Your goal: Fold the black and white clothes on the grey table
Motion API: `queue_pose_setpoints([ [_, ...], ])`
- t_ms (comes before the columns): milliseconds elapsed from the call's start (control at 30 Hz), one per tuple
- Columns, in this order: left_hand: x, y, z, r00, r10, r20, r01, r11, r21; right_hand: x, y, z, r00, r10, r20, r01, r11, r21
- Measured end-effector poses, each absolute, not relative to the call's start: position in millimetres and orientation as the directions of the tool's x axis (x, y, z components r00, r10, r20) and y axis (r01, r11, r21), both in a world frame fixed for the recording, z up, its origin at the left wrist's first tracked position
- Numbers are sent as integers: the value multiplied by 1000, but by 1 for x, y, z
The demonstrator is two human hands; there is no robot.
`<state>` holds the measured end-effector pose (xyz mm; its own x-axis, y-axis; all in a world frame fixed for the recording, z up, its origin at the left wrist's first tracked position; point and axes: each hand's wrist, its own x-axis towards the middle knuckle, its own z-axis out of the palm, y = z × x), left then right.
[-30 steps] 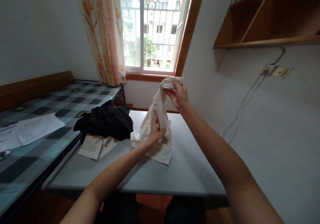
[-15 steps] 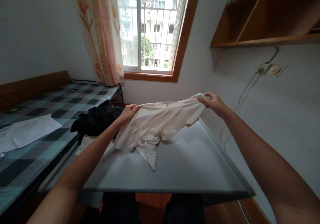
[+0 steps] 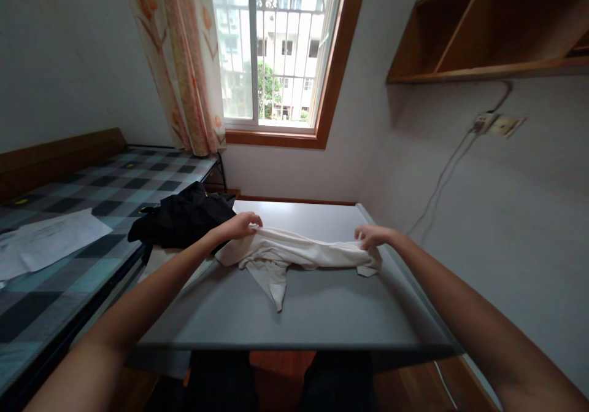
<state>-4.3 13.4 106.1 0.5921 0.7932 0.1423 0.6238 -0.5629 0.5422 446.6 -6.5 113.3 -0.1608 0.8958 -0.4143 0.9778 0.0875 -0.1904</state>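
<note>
A cream-white garment point(image 3: 304, 252) lies bunched in a long strip across the light grey table point(image 3: 322, 320), one pointed part hanging toward the front edge. At its left end is my left hand point(image 3: 243, 225), fingers bent and closed on the cloth's upper edge. My right hand point(image 3: 370, 237) is over the garment's right end, its fingers curled but apart, with no cloth visibly pinched. Black clothing point(image 3: 181, 215) sits in a heap left of my left hand, with pale cloth point(image 3: 159, 261) partly showing beneath it.
On the left is a bed with a checked cover point(image 3: 101, 185) and white papers point(image 3: 50, 243) on it. A curtain point(image 3: 188, 62) hangs by the window. At right, a wooden shelf point(image 3: 488, 68) and a socket with cables point(image 3: 485, 122) are on the wall.
Both hands have come down, lowering the garment from a raised, stretched position onto the table. My right hand's fingers have loosened, and the table's far part now shows.
</note>
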Motion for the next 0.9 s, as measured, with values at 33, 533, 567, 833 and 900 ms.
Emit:
queue_pose_setpoints([
  [33,-3,12,108,595,785,171,620,-584,523,443,-6,113,-208,893,-399,964,117,-239],
  [533,-10,-18,129,672,716,189,542,-649,533,424,-11,93,-308,900,-310,942,241,-235],
  [567,-13,-18,128,662,727,181,553,-637,537,425,-10,96,-311,917,-251,939,255,-231],
  [833,-22,-20,113,702,712,32,570,-588,574,431,-8,111,-264,947,183,939,295,-178],
  [900,-17,-22,110,659,752,-4,629,-549,550,427,-12,112,-266,953,143,940,289,-182],
])
